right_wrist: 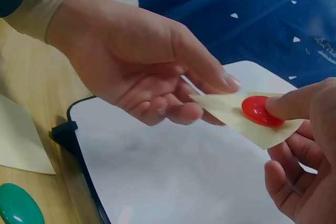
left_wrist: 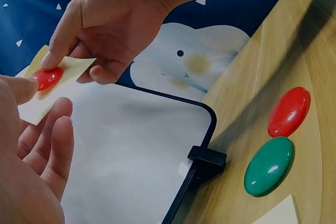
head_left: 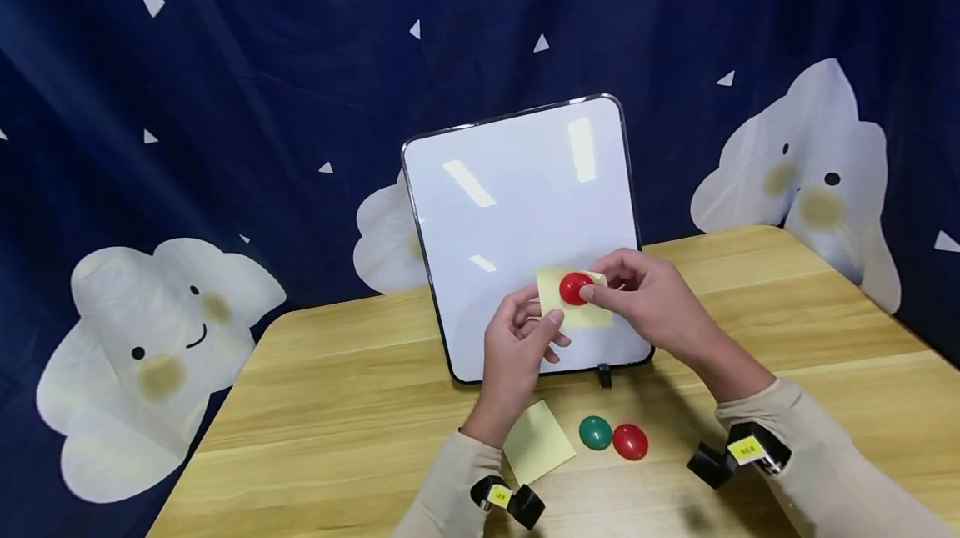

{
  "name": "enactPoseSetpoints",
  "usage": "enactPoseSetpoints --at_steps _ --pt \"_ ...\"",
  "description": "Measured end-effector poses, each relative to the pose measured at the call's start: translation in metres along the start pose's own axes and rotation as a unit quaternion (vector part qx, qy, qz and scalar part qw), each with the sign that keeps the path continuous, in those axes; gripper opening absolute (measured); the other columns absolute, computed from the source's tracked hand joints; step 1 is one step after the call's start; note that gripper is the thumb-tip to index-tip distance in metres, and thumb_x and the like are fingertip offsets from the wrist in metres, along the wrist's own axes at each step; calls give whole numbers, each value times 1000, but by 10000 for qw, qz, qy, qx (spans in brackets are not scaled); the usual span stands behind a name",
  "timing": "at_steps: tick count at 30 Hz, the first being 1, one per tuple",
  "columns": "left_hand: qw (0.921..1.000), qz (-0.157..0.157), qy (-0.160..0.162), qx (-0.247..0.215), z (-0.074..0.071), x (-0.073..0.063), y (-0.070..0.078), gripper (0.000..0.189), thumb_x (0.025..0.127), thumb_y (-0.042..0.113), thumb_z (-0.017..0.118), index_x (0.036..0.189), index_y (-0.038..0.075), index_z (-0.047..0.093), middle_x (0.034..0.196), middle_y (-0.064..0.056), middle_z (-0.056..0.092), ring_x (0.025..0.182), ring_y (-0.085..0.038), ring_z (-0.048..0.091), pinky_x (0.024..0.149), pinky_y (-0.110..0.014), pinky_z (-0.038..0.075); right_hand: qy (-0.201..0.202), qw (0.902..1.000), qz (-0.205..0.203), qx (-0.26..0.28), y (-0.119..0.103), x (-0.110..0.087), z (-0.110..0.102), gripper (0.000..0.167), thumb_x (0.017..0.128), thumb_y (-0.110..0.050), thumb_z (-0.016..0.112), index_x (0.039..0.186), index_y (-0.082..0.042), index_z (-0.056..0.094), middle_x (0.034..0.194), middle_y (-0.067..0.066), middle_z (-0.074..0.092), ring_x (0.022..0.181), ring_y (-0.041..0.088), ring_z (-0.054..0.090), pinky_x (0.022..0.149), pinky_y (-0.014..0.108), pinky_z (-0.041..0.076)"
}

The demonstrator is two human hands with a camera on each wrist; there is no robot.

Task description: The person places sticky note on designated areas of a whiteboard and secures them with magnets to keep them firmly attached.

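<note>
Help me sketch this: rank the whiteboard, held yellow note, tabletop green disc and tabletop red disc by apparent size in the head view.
1. Whiteboard
2. Held yellow note, partly covered
3. Tabletop green disc and tabletop red disc: too alike to rank

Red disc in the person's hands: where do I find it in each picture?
Head: the red disc is right of and below centre, on the yellow note.
Left wrist: the red disc is left of centre, near the left edge.
Right wrist: the red disc is right of centre.
Shared landmark: the green disc, low in every view.
</note>
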State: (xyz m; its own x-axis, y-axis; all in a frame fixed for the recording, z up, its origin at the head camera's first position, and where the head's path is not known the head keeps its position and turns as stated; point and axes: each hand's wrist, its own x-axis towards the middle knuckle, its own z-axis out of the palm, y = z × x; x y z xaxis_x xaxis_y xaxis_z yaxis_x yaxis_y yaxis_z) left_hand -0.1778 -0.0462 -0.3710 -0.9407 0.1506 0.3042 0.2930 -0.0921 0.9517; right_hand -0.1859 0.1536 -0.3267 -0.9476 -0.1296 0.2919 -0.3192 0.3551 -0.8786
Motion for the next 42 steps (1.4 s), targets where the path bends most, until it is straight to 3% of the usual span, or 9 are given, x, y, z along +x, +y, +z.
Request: enactPoseSetpoints --at_steps 7,20,30,42 --pt "9999 -107 17 -13 0 1 -4 28 100 18 64 124 5 59 102 -11 65 74 -17 67 59 -25 54 546 9984 -44 -164 5 3 -8 26 90 -28 77 105 -8 69 86 11 56 77 26 51 59 27 43" --pt "9993 -149 -218 252 1 -2 -7 25 101 19 61 112 -4 63 96 -10 66 75 -17 66 62 -24 55 800 9960 -224 -340 10 5 -18 27 92 -27 75 108 -6 68 78 8 61 70 23 51 54 26 44" --pt "9986 -175 -298 388 0 -5 -8 25 102 19 60 112 -4 63 96 -11 65 77 -17 66 64 -25 55 1013 9938 -33 -466 20 8 -18 31 95 -27 72 114 -3 67 86 12 59 78 24 49 56 23 43" --pt "9988 -73 -278 386 1 -5 -8 25 102 18 60 111 -4 63 95 -10 65 75 -17 66 64 -25 55 1607 9850 -113 -627 30 13 -13 30 95 -24 71 116 -3 67 96 12 63 88 23 53 62 15 46"
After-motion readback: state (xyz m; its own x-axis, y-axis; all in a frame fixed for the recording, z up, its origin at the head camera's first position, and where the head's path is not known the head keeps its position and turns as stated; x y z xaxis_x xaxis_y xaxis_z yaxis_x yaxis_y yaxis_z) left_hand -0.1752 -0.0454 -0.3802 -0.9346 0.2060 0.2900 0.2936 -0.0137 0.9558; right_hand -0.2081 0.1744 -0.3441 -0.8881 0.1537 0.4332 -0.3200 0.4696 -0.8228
